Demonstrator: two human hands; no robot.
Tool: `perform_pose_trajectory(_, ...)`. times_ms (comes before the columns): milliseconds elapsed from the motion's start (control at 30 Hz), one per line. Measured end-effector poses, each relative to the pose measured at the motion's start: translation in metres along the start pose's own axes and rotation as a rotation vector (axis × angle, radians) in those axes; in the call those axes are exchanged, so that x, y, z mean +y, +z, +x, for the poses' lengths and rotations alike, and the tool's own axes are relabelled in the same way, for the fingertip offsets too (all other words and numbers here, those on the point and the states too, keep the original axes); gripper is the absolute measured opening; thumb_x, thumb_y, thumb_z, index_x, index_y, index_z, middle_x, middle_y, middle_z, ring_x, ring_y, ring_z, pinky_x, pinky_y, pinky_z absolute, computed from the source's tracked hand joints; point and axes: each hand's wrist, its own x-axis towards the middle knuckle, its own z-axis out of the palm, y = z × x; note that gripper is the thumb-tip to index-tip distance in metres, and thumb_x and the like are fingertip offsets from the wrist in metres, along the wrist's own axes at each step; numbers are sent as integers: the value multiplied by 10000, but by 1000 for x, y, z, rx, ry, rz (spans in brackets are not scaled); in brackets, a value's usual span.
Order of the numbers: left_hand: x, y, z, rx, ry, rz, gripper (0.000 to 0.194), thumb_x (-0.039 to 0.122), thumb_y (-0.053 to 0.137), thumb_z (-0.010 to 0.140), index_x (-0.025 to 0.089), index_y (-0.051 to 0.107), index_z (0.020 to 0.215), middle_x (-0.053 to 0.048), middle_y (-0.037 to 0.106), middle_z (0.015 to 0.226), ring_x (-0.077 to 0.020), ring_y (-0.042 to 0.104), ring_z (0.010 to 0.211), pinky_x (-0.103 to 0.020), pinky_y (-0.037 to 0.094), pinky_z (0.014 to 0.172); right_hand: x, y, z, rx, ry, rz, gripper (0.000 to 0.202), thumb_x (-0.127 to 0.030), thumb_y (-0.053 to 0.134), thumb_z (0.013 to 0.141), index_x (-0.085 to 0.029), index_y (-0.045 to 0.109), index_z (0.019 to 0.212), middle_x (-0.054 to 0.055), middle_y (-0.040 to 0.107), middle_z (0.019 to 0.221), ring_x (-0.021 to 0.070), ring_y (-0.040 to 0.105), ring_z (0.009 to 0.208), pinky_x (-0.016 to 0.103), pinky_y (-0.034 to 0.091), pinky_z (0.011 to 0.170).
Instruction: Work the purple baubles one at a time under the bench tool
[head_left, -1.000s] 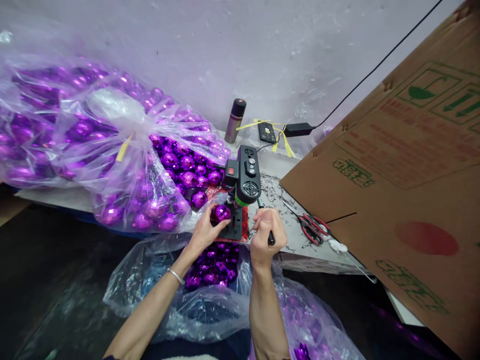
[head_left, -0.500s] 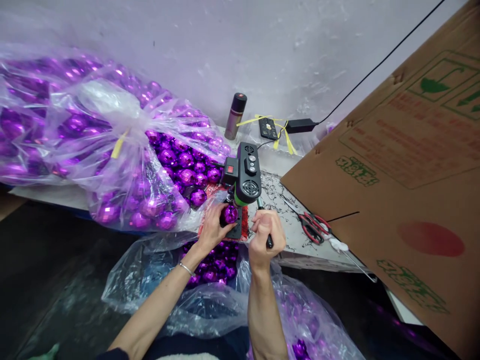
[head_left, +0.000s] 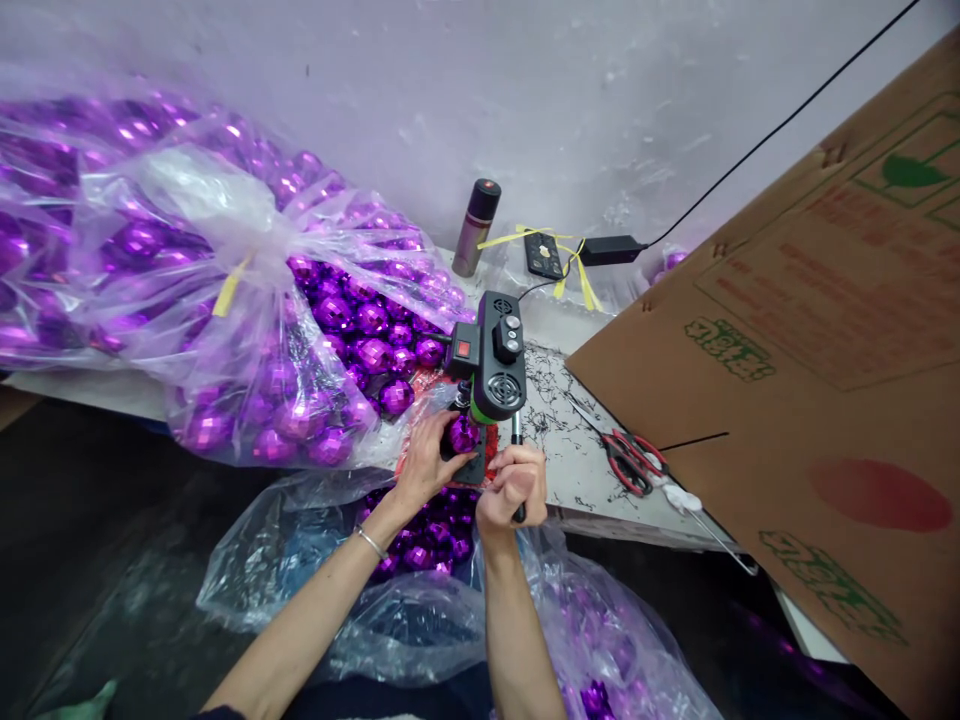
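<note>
A small black bench drill press (head_left: 501, 355) with a green collar stands on the worktable. Under its head, my left hand (head_left: 429, 458) grips a shiny purple faceted bauble (head_left: 464, 433) against the dark base plate (head_left: 472, 470). The spot where the tool meets the bauble is hidden by the drill's head. Closed in a fist, my right hand (head_left: 514, 488) is wrapped round the black-gripped feed lever (head_left: 517, 430) at the machine's right side. Beneath the machine lies a red mat (head_left: 491, 440).
A big clear bag of purple baubles (head_left: 247, 230) fills the left. An open bag (head_left: 255, 560) with more baubles hangs at the table's front. Red-handled scissors (head_left: 634, 460), black shavings (head_left: 547, 400), a spray can (head_left: 477, 228), a power adapter (head_left: 611, 250) and a cardboard box (head_left: 795, 400) are around.
My right hand has moved slightly left and down with the lever. My left hand still holds the bauble under the drill. The view has shifted a little.
</note>
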Motion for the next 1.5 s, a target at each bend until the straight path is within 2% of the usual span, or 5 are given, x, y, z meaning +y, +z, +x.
perform_pose_trajectory(533,1,0,0,1,9,7,587,410,844,894,207,597,1386,-164,729,1339,-358,705,1263,-555,565,1079,11,1,-14,26,25,10,436,-317,357,1120,-240,459,703,-41,526,706,129,563,605,414,548,848)
perform_pose_trajectory(700,1,0,0,2,8,-7,565,390,833,899,208,607,1383,-166,728,1335,-363,703,1268,-559,561,1082,21,1,-21,-28,-100,1,441,-289,363,1120,-233,467,696,-28,559,725,122,595,597,342,545,695)
perform_pose_trajectory(933,0,-2,2,-18,50,-10,590,354,838,892,200,583,1402,-176,722,1355,-368,703,1282,-570,564,1090,-10,2,26,76,56,22,428,-260,451,1097,-243,463,669,-41,484,631,128,544,570,292,429,555)
perform_pose_trajectory(1200,15,-49,-47,-20,269,157,583,475,720,987,217,553,1483,-198,663,1465,-370,647,1371,-561,534,1151,-17,-7,28,-27,103,26,406,-275,471,1092,-229,514,692,-36,530,657,126,561,617,282,427,587)
perform_pose_trajectory(1500,-13,-80,46,58,-64,492,419,430,591,1040,145,666,1338,-199,758,1126,-382,702,1095,-534,537,1022,-13,-6,19,-37,71,18,405,-232,461,1082,-231,495,678,-19,561,679,127,562,625,288,421,579)
